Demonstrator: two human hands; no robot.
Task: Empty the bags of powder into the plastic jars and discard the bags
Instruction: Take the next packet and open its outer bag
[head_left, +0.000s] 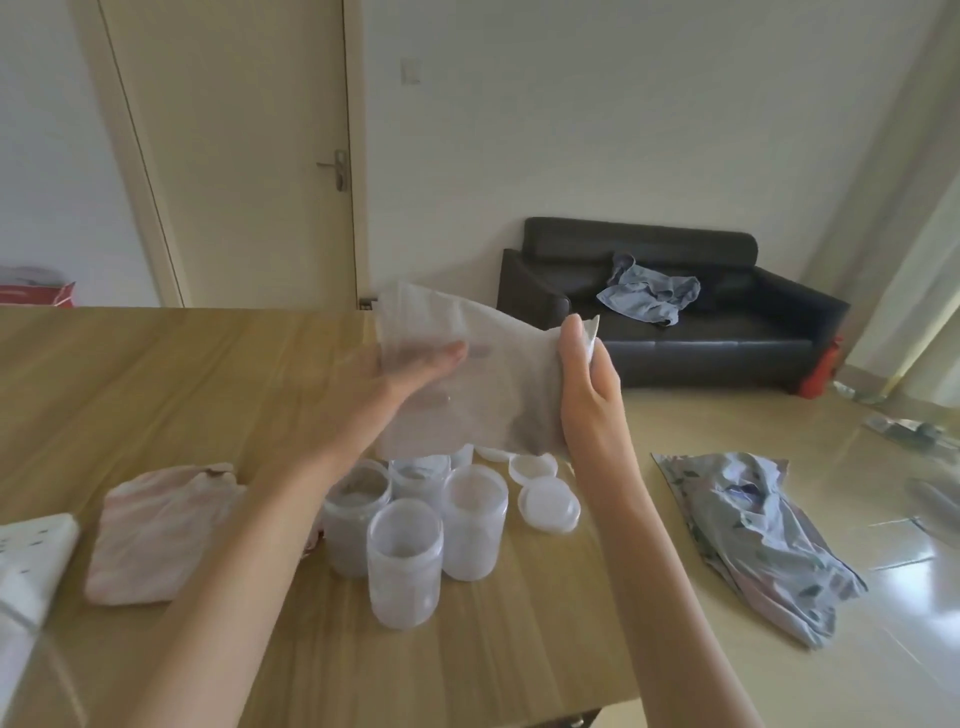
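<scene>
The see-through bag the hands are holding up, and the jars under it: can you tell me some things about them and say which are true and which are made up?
1. Both hands hold the translucent bag up above the jars. True: the left hand is under it with straight fingers, and the right hand grips its edge.
2. Every jar has its lid screwed on. False: the plastic jars stand open, and loose white lids lie beside them on the table.
3. A pink bag lies on the table to the left of the jars. True.
4. The sofa is bright red. False: it is black, with a blue cloth on it.
5. The crumpled bag on the floor is in the right hand. False: no hand touches it.
</scene>
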